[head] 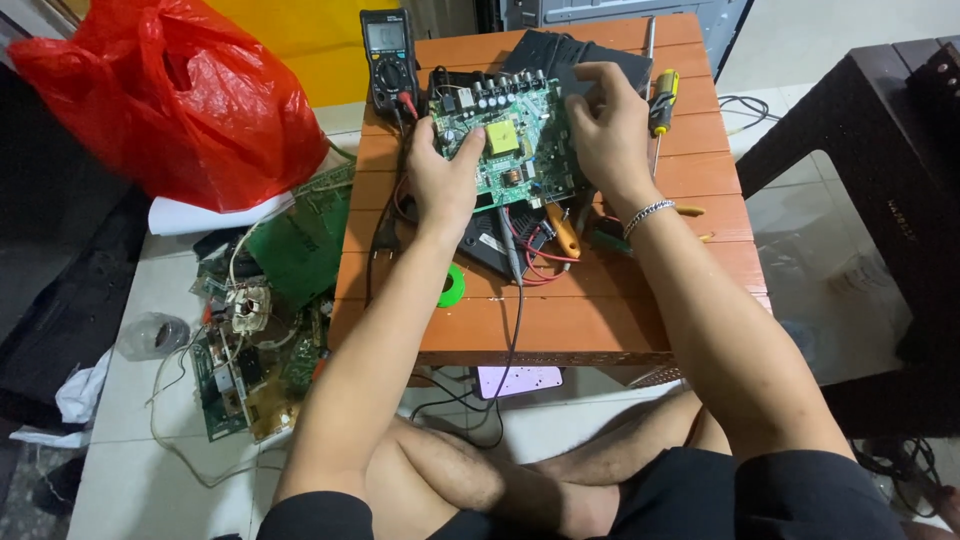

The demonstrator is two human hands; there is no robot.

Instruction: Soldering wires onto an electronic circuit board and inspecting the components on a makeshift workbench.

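Observation:
A green circuit board (pixel 510 140) with a yellow part in its middle rests on a dark slab on a low orange wooden table (pixel 560 320). My left hand (pixel 442 172) grips the board's left edge, thumb on top. My right hand (pixel 610 125), with a metal bracelet at the wrist, holds the board's right edge, fingers curled over its top corner. A black multimeter (pixel 388 55) stands at the table's far left, and its red and black leads run under the board toward the front edge.
A yellow-handled screwdriver (pixel 662 100) lies right of my right hand. A green tape roll (pixel 452 285) sits near the front edge. A red plastic bag (pixel 180 95) and several scrap boards (pixel 250 350) cover the floor at left. A dark cabinet (pixel 880 200) stands at right.

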